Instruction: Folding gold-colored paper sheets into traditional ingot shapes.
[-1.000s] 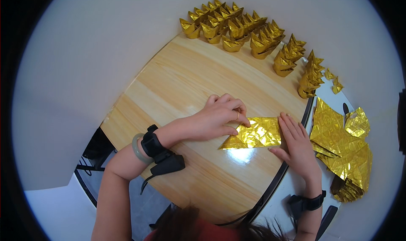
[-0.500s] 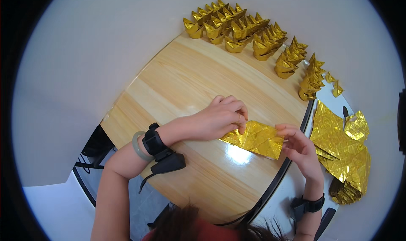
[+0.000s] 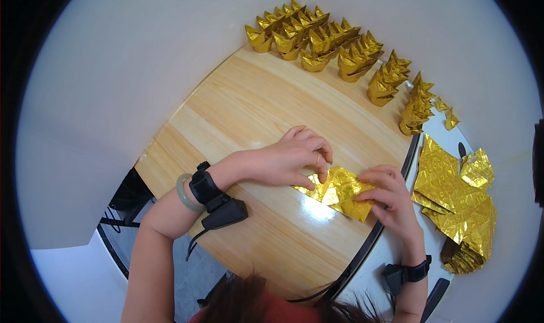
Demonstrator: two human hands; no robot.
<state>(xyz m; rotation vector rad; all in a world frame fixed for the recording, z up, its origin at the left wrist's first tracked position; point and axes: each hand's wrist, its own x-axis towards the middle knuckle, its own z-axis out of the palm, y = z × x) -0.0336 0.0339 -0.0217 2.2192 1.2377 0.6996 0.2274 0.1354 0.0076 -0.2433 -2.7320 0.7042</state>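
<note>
A sheet of gold foil paper (image 3: 340,188), creased and folded into a strip, lies on the wooden table between my hands. My left hand (image 3: 292,157) comes over its left end, fingers bent, with the thumb and a fingertip pressing on the foil. At the other end my right hand (image 3: 392,199) grips the paper with its fingertips, and the right part of the strip is bent at an angle to the rest. The right thumb is partly hidden.
Rows of folded gold paper ingots (image 3: 357,57) stand along the table's far edge. Right of the table, gold foil sheets (image 3: 453,198) lie piled on a white surface, with small folded gold pieces (image 3: 450,119) beyond. White walls border the table (image 3: 226,105).
My right hand has shifted left onto the paper, its fingers now over the foil. The strip's right end has bent downward toward me. The left hand has barely moved.
</note>
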